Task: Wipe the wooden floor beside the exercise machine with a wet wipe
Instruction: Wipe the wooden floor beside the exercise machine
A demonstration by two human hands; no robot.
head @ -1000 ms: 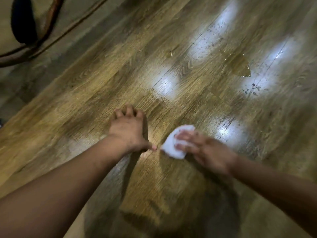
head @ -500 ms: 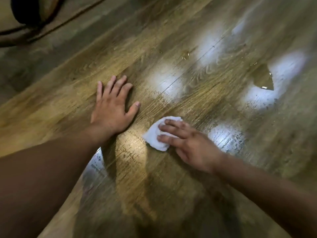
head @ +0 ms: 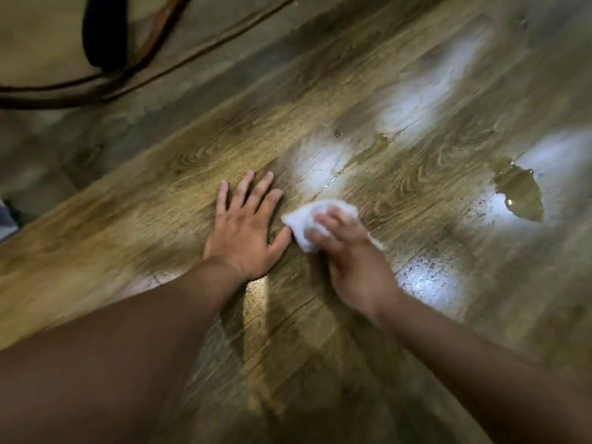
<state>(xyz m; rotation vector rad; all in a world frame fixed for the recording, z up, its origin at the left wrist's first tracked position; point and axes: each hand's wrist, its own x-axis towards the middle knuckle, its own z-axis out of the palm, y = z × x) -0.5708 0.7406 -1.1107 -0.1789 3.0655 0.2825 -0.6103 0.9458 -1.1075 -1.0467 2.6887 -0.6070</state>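
A crumpled white wet wipe (head: pixel 309 221) lies on the wooden floor (head: pixel 416 174) in the middle of the view. My right hand (head: pixel 349 254) presses down on it with fairly straight fingers, covering its near half. Just left of the wipe, my left hand (head: pixel 245 229) rests flat on the boards with fingers spread, its thumb almost touching the wipe. The floor is glossy with bright reflections.
A puddle of liquid (head: pixel 520 193) sits on the boards to the right, with smaller drops (head: pixel 378 141) beyond the wipe. At the top left, the machine's curved dark tubes (head: pixel 105 84) and a dark padded part (head: pixel 104 30) stand on a paler mat.
My left hand went from curled fingertips to lying flat and spread on the floor. My right hand slid the wipe along the boards toward the left hand's thumb.
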